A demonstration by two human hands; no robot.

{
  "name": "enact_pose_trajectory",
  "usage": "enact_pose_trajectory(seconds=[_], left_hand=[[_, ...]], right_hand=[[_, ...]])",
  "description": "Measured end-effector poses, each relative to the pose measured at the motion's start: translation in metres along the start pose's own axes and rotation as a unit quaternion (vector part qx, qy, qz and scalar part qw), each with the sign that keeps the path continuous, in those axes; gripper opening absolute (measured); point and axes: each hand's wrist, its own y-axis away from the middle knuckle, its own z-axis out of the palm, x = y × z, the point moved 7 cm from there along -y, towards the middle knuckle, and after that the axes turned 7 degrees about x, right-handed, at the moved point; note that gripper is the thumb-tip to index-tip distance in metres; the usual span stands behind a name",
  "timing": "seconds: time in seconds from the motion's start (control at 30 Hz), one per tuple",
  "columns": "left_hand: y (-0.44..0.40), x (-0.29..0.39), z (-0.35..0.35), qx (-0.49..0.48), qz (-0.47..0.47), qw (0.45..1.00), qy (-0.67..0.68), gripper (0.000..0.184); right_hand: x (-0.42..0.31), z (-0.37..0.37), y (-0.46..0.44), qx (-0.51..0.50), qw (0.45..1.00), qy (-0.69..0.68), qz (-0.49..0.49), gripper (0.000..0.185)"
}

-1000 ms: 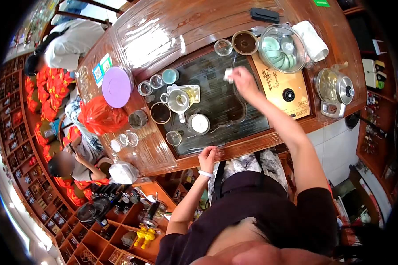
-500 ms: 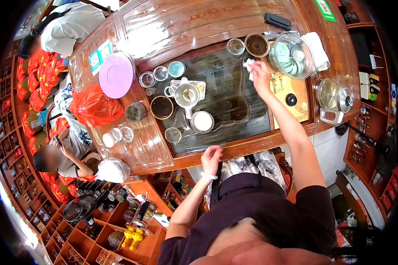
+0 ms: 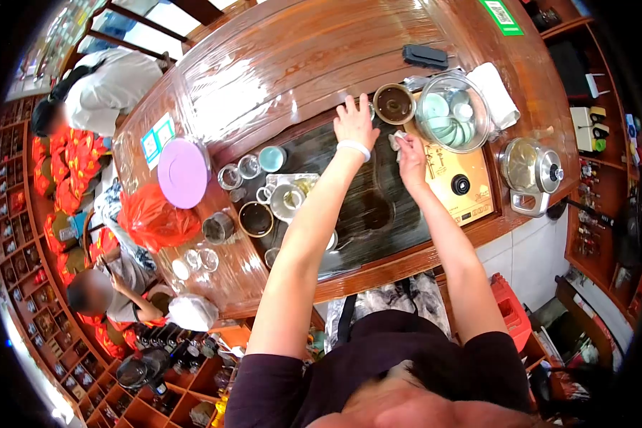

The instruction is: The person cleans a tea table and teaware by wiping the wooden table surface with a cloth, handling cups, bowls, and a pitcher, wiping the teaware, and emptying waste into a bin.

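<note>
My left hand (image 3: 355, 127), with a white band on its wrist, reaches to the far edge of the dark tea tray (image 3: 378, 232). Its fingers are spread over the spot beside a brown bowl (image 3: 394, 105), largely hiding a small glass cup there; contact with the cup cannot be made out. Pinched in my right hand (image 3: 411, 162) is a crumpled white tissue (image 3: 396, 140), held above the tray just below that bowl. A glass bowl (image 3: 483, 114) with pale green cups stands to the right. My left forearm partly covers a glass pitcher (image 3: 287, 202) with a strainer.
Left on the tray are a green cup (image 3: 272, 158) and a dark tea bowl (image 3: 256, 219). A purple lid (image 3: 183, 173) and red plastic bag (image 3: 157, 217) lie farther left. At the right stands a glass kettle (image 3: 531, 167). Two people sit beyond the table's left side.
My left hand has moved from the tray's near edge to its far edge, beside the brown bowl. My right hand has drawn slightly nearer, still holding the tissue. The view has shifted.
</note>
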Motion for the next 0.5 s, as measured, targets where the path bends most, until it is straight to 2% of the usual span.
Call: enact_pose_trajectory(seconds=[0.1,0.13,0.2,0.23,0.27,0.33,0.4,0.43,0.5], left_hand=[[-0.009,-0.008,0.011,0.029,0.029,0.999,0.002,0.067],[-0.009,-0.012,0.012,0.041,0.041,0.998,0.02,0.064],[-0.005,-0.018,-0.002,0.007,0.046,0.998,0.032,0.062],[-0.002,-0.023,-0.014,0.011,0.049,0.998,0.027,0.06],[0.001,-0.031,-0.024,0.007,0.067,0.997,0.023,0.06],[0.009,-0.049,-0.046,-0.011,0.057,0.998,0.01,0.062],[0.018,-0.067,-0.062,-0.033,0.041,0.999,0.0,0.064],[0.021,-0.075,-0.067,-0.035,0.041,0.999,0.001,0.063],[0.028,-0.085,-0.075,-0.033,0.028,0.999,-0.002,0.063]], right_hand=[[-0.007,0.01,-0.006,0.035,0.999,0.03,0.009,0.029],[-0.008,0.016,-0.008,0.019,0.999,0.037,0.017,0.028],[-0.008,0.032,-0.014,-0.004,0.997,0.026,0.072,0.028],[-0.017,0.033,-0.016,0.004,0.998,0.007,0.06,0.028],[-0.026,0.039,-0.016,-0.015,0.997,0.081,-0.008,0.033],[-0.029,0.05,-0.012,-0.019,0.995,0.094,0.023,0.037],[-0.045,0.054,-0.011,0.005,0.991,0.136,0.006,0.039],[-0.046,0.062,-0.008,-0.035,0.988,0.145,0.035,0.042],[-0.055,0.071,-0.007,-0.013,0.988,0.152,0.026,0.043]])
